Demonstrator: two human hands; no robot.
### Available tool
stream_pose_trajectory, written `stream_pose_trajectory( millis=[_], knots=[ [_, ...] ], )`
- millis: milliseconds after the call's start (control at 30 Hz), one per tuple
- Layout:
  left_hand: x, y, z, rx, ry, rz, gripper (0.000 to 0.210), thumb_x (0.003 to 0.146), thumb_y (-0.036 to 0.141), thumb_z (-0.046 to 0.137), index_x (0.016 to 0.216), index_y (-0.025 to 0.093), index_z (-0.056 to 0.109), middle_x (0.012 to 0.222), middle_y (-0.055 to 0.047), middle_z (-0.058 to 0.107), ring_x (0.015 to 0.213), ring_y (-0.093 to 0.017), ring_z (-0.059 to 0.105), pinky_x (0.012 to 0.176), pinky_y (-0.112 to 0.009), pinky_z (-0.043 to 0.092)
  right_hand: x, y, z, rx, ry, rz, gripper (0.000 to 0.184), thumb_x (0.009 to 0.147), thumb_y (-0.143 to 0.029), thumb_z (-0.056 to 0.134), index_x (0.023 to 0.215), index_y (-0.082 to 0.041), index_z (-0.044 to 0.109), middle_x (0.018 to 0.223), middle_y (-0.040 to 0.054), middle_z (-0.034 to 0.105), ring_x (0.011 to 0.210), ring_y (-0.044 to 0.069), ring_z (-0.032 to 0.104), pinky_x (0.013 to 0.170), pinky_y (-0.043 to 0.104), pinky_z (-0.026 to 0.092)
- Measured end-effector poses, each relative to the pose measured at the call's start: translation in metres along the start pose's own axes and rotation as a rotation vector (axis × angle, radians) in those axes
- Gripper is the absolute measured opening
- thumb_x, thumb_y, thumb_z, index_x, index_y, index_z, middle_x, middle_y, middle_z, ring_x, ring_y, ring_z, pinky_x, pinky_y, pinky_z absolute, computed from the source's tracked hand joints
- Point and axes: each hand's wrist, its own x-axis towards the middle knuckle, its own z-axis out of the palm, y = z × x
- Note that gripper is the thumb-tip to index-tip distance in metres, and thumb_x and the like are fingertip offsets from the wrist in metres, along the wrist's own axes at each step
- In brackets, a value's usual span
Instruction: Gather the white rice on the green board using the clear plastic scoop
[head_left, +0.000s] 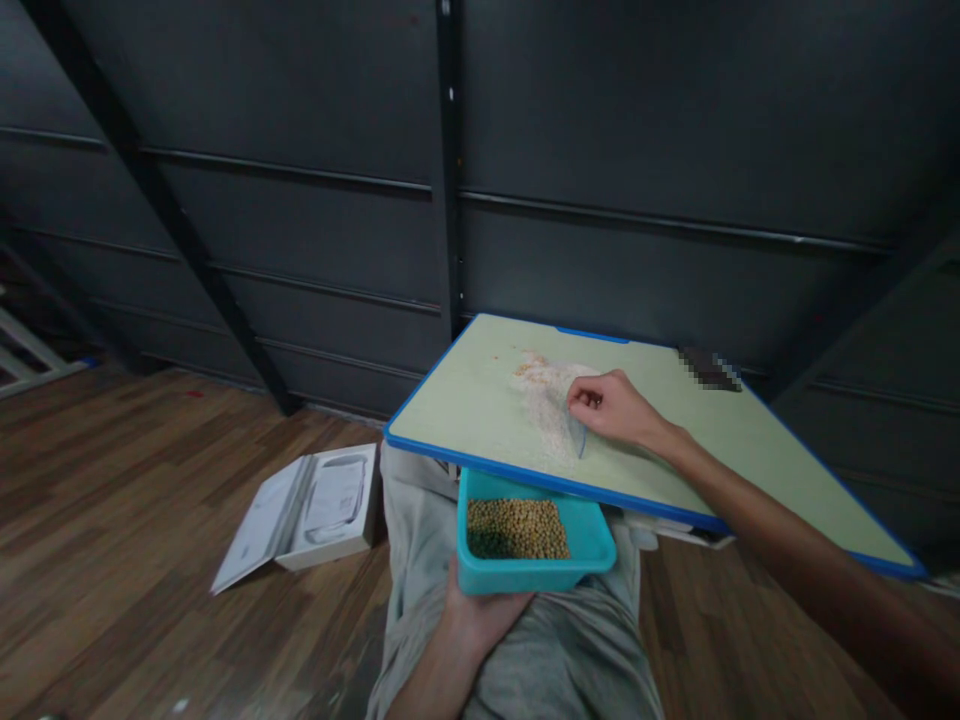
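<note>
My left hand (480, 620) supports a teal plastic bin (517, 575) from below, close to my lap, with its fingers mostly hidden beneath it. Inside lie many small round tan beans (529, 525), heaped toward the left side. Over the table, my right hand (609, 408) is closed, pinching a thin see-through piece with a bluish edge (580, 440); its exact kind is unclear. This piece stands against a spread of pale, fine grains (551, 415) on the tabletop. A few orange-tan bits (531, 370) lie at the far end of the grains.
A pale green folding table (450, 400) with a blue rim spans my front, and the bin sits partly under its near edge. A blurred dark object (709, 368) lies at its far right. An open white box (337, 510) rests on the wooden floor. Dark panels rise behind.
</note>
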Motion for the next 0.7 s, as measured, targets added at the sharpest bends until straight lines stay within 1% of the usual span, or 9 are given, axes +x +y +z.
stream_pose_trajectory(
  millis=[67, 133, 200, 233, 300, 367, 467, 567, 700],
  knots=[
    [-0.005, 0.003, 0.001, -0.001, 0.014, 0.024, 0.045, 0.1, 0.031, 0.04, 0.136, 0.026, 0.066, 0.115, -0.008, 0.081, 0.123, -0.03, 0.068, 0.118, -0.056, 0.041, 0.001, -0.003, -0.001, 0.008, 0.043, -0.001, 0.014, 0.077, -0.015, 0.057, 0.07, -0.018, 0.069, 0.059, -0.0004, 0.06, 0.055, 0.012, 0.052, 0.058, 0.029, 0.038],
    [-0.01, 0.007, 0.002, -0.013, 0.052, 0.05, 0.046, 0.098, 0.028, 0.04, 0.136, 0.024, 0.066, 0.116, -0.009, 0.081, 0.124, -0.031, 0.068, 0.118, -0.057, 0.042, 0.004, -0.011, -0.003, 0.05, 0.102, -0.009, 0.015, 0.078, -0.016, 0.057, 0.072, -0.017, 0.07, 0.06, 0.0003, 0.062, 0.056, 0.012, 0.053, 0.059, 0.029, 0.039],
    [-0.013, 0.009, 0.004, -0.022, 0.108, 0.053, 0.046, 0.098, 0.025, 0.04, 0.136, 0.026, 0.066, 0.117, -0.008, 0.08, 0.123, -0.031, 0.068, 0.117, -0.058, 0.044, 0.007, -0.023, 0.0, 0.156, 0.132, -0.015, 0.016, 0.08, -0.017, 0.056, 0.076, -0.016, 0.072, 0.066, 0.0022, 0.067, 0.058, 0.013, 0.056, 0.059, 0.029, 0.042],
    [-0.014, 0.01, 0.004, -0.024, 0.134, 0.049, 0.047, 0.098, 0.025, 0.04, 0.136, 0.028, 0.066, 0.118, -0.008, 0.08, 0.123, -0.031, 0.068, 0.116, -0.059, 0.044, 0.01, -0.03, 0.004, 0.219, 0.121, -0.017, 0.017, 0.08, -0.017, 0.057, 0.08, -0.015, 0.073, 0.068, 0.0029, 0.068, 0.059, 0.013, 0.058, 0.06, 0.028, 0.043],
    [-0.013, 0.011, 0.004, -0.026, 0.168, 0.039, 0.046, 0.098, 0.025, 0.04, 0.136, 0.03, 0.066, 0.122, -0.006, 0.079, 0.124, -0.031, 0.067, 0.115, -0.06, 0.045, 0.017, -0.047, 0.017, 0.293, 0.067, -0.036, 0.018, 0.081, -0.016, 0.056, 0.083, -0.015, 0.074, 0.069, 0.0024, 0.069, 0.059, 0.012, 0.059, 0.061, 0.027, 0.044],
    [-0.012, 0.01, 0.003, -0.027, 0.177, 0.045, 0.045, 0.098, 0.026, 0.043, 0.136, 0.03, 0.066, 0.124, -0.006, 0.078, 0.125, -0.031, 0.067, 0.115, -0.061, 0.045, 0.026, -0.064, 0.035, 0.327, 0.032, -0.056, 0.018, 0.08, -0.015, 0.057, 0.084, -0.015, 0.075, 0.068, 0.0018, 0.069, 0.059, 0.012, 0.059, 0.061, 0.026, 0.044],
    [-0.009, 0.01, 0.001, -0.023, 0.187, 0.062, 0.043, 0.097, 0.029, 0.046, 0.135, 0.028, 0.067, 0.121, -0.008, 0.079, 0.122, -0.033, 0.068, 0.115, -0.063, 0.044, 0.039, -0.082, 0.058, 0.297, 0.023, -0.09, 0.018, 0.081, -0.015, 0.058, 0.086, -0.016, 0.075, 0.068, 0.0011, 0.069, 0.061, 0.012, 0.06, 0.064, 0.026, 0.043],
    [-0.008, 0.009, 0.003, -0.017, 0.219, 0.059, 0.041, 0.097, 0.028, 0.047, 0.13, 0.028, 0.07, 0.117, -0.007, 0.08, 0.119, -0.033, 0.07, 0.114, -0.063, 0.045, 0.045, -0.087, 0.07, 0.235, 0.024, -0.111, 0.019, 0.081, -0.015, 0.058, 0.085, -0.016, 0.076, 0.069, 0.0009, 0.07, 0.062, 0.012, 0.06, 0.065, 0.026, 0.042],
    [-0.007, 0.008, 0.009, -0.023, 0.238, 0.035, 0.039, 0.095, 0.028, 0.05, 0.128, 0.027, 0.071, 0.115, -0.007, 0.081, 0.123, -0.032, 0.068, 0.115, -0.058, 0.046, 0.041, -0.079, 0.072, 0.18, -0.006, -0.098, 0.018, 0.081, -0.014, 0.059, 0.084, -0.016, 0.076, 0.067, 0.0003, 0.069, 0.06, 0.011, 0.058, 0.064, 0.026, 0.04]
  ],
)
